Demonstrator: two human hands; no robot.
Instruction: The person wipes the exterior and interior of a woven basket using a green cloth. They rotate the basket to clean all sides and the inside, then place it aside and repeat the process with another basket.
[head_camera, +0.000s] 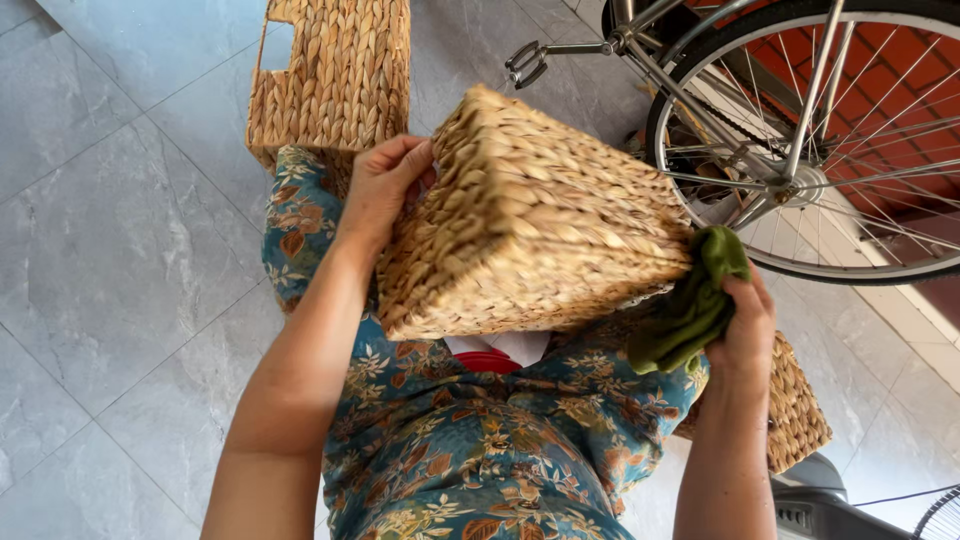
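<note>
Woven basket (530, 215) held tilted over the lap.
Left hand (385, 185) grips its upper edge, fingers curled; right hand (740, 325) clutches a green cloth (695, 305) against its lower corner.

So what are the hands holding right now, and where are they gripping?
The left hand grips the woven basket at its left edge. The right hand holds a bunched green cloth pressed against the basket's right corner.

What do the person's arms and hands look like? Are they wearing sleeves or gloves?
No gloves and no sleeves show: the left hand and right hand are bare, and both forearms are bare too. No rings, watch or bracelets are visible. The person's clothing is blue-green with orange and cream leaf patterns.
</note>
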